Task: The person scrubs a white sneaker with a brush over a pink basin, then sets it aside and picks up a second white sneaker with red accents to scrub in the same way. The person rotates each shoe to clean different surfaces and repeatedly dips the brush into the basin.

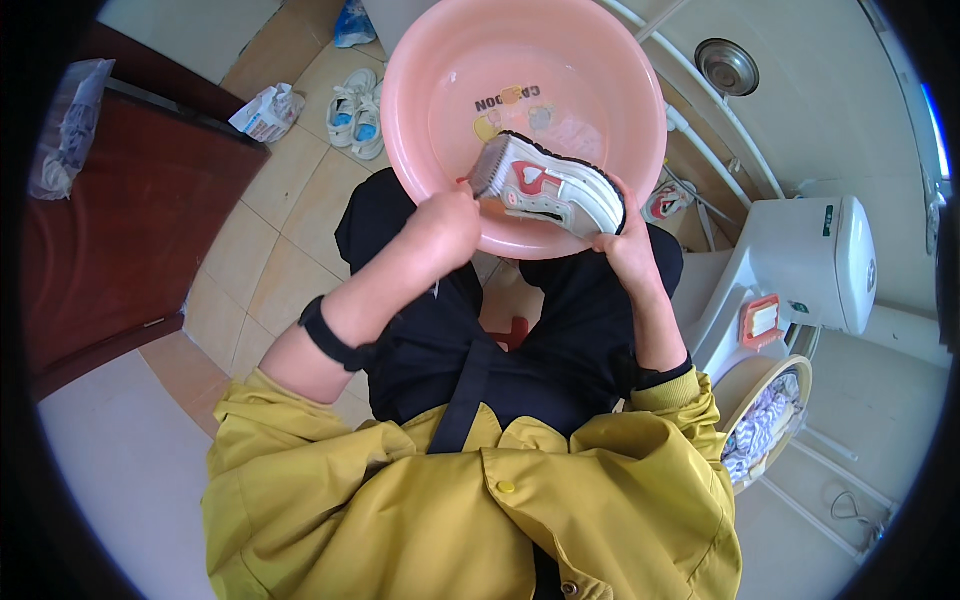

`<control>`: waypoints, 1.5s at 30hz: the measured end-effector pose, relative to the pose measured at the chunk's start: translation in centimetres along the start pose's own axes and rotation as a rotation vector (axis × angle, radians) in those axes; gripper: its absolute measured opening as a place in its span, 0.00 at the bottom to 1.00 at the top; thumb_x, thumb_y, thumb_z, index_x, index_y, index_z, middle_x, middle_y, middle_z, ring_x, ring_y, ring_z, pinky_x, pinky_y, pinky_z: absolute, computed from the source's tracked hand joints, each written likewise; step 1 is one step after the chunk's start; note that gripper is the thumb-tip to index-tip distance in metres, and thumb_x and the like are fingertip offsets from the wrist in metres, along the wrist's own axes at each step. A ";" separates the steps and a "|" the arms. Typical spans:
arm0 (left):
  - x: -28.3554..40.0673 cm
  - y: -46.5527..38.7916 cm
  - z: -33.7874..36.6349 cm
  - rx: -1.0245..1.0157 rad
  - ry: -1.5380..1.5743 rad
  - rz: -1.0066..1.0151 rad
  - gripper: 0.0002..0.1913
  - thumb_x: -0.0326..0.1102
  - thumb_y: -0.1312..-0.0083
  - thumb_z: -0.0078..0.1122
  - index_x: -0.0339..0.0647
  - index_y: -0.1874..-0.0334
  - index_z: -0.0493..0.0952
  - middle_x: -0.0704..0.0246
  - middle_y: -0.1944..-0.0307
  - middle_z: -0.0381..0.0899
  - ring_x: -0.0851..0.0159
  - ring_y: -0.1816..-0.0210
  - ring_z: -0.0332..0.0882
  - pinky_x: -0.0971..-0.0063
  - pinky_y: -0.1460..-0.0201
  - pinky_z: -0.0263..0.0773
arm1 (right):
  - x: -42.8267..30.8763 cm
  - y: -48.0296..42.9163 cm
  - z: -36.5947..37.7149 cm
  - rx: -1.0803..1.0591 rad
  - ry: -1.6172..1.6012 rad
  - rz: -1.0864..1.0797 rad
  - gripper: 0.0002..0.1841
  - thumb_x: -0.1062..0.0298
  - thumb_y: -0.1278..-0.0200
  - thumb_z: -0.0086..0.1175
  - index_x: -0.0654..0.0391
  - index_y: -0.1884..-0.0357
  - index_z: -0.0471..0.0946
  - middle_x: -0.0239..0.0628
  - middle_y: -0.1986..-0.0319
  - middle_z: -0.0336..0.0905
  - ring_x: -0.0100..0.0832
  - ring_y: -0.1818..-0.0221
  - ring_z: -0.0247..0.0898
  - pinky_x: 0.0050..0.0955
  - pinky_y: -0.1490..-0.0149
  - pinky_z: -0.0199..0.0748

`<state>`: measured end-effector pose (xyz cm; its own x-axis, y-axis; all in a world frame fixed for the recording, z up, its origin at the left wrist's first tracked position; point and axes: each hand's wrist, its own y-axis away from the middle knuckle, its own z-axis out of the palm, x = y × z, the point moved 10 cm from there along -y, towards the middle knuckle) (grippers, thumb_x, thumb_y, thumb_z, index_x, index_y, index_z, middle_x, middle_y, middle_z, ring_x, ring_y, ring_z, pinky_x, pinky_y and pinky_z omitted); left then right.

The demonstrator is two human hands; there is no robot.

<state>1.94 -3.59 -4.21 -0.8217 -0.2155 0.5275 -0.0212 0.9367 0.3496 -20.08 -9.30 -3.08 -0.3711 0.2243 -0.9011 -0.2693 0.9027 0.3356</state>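
My left hand (448,217) grips a scrub brush (491,166), whose pale bristles lie against one end of a white sneaker (566,187). The brush's handle is mostly hidden by my fingers. Around the other end of the sneaker my right hand (628,240) is closed, with the thumb on the near side. The shoe has pink-red panels and a dark sole, and lies tilted on its side in the air. Beneath both is a large pink plastic basin (409,139) between my knees, with cartoon prints on its bottom. What liquid it holds is hard to make out.
White sneakers (355,114) and a plastic bag (270,112) sit on the tiled floor at left, near a brown door (142,225). Right are a white toilet (802,255), a pink soap dish (762,321), a laundry basket (802,375) and another shoe (670,199) behind the basin.
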 end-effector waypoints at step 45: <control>7.3 2.1 -6.7 0.248 -0.129 0.204 0.21 0.37 0.31 0.46 0.31 0.40 0.69 0.53 0.77 0.80 0.48 0.72 0.81 0.56 0.66 0.77 | -6.2 -1.3 2.0 0.063 0.230 -0.366 0.42 0.71 0.51 0.68 0.62 0.32 0.60 0.55 0.46 0.73 0.43 0.41 0.70 0.32 0.39 0.67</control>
<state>-0.29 -5.04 5.54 -0.8884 0.0051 0.4590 0.0262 0.9989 0.0394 -15.64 -11.10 1.57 -0.4512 -0.1957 -0.8707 -0.3677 0.9298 -0.0185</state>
